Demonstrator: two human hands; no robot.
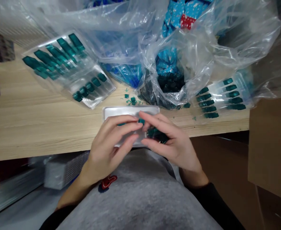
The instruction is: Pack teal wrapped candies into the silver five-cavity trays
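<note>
My left hand (113, 137) is over a shallow clear plastic tray (121, 111), fingers slightly curved and thumb apart from them. Its fingertips are near or touching a small teal piece (141, 121), which looks like a press-on nail. My right hand (172, 137) faces it from the right, index finger extended across. Several dark teal nails (157, 134) show between its thumb and fingers, seemingly held in the palm. Part of another teal nail shows behind the left fingers. The hands hide most of the tray.
At the back left lies a clear case (92, 100) with rows of teal nails; another filled case (220, 99) is to the right. An opened plastic bag (154, 92) of dark teal nails stands behind the tray. Loose bits (132, 100) lie on the wooden table (47, 127).
</note>
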